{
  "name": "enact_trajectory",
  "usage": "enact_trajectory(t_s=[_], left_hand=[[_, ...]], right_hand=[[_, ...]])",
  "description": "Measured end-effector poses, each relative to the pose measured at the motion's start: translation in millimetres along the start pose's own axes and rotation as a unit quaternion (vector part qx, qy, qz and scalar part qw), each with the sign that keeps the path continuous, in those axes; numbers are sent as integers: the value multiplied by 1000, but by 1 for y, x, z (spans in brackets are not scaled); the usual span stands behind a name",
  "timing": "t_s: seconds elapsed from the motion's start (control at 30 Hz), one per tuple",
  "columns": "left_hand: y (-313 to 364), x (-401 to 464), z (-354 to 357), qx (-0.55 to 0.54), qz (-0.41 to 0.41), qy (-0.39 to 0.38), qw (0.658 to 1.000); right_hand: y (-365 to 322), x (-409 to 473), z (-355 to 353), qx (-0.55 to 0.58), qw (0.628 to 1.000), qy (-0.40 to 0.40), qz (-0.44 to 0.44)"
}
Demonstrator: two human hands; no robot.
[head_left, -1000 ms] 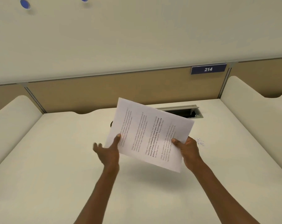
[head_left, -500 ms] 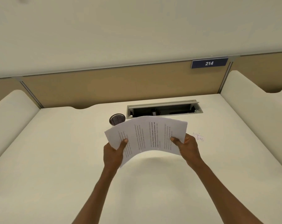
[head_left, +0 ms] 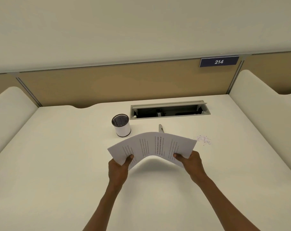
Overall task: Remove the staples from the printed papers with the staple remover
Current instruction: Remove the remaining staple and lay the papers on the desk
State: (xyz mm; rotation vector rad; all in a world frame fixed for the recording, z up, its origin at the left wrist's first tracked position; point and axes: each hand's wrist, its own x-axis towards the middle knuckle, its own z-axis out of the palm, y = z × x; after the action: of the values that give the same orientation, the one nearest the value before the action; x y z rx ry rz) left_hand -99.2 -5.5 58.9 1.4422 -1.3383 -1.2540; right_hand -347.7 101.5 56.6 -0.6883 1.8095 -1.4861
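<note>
White printed papers (head_left: 152, 146) are held above the desk (head_left: 58, 164) by both hands, and the sheets bow upward in the middle like an arch. The left hand (head_left: 119, 169) pinches the near left corner, with the thumb on top and the other fingers under the sheet. The right hand (head_left: 190, 160) pinches the near right edge in the same way. So both hands are closed on the paper, and neither one is free.

Behind the far edge of the papers a thin metal object (head_left: 161, 128) lies on the desk; it is probably the staple remover, though only its far end shows and the rest is hidden by the sheets. Its long axis runs away from the person, almost straight toward the open cable tray (head_left: 169, 110). It lies ahead of the hands and between them, a little nearer to the right hand.

To take this tool, it seems the right hand must let go and reach forward past the paper, while the left hand keeps the sheets. No staple can be made out clearly on the pages.

A mesh pen cup (head_left: 121, 125) stands to the left of the tool, and some small scattered bits (head_left: 204, 140) lie on the desk to the right.
</note>
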Motion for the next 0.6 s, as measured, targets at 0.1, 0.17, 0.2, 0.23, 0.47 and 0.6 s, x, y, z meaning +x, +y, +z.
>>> enact_trajectory(t_s=[0.1, 0.17, 0.2, 0.23, 0.47, 0.6], left_hand=[[-6, 3, 1, 18, 5, -20, 1000], [-11, 1, 2, 35, 7, -33, 999], [-13, 1, 2, 36, 5, -32, 999], [-13, 1, 2, 33, 4, -28, 999], [-18, 5, 0, 60, 8, -34, 998], [-4, 13, -9, 72, 23, -47, 996]], right_hand=[[4, 4, -1, -20, 1000, -13, 6], [9, 3, 0, -31, 999, -22, 11], [10, 3, 0, -36, 999, -23, 13], [11, 3, 0, -38, 999, -22, 13], [14, 0, 1, -49, 998, -33, 21], [2, 5, -3, -36, 999, -35, 17]])
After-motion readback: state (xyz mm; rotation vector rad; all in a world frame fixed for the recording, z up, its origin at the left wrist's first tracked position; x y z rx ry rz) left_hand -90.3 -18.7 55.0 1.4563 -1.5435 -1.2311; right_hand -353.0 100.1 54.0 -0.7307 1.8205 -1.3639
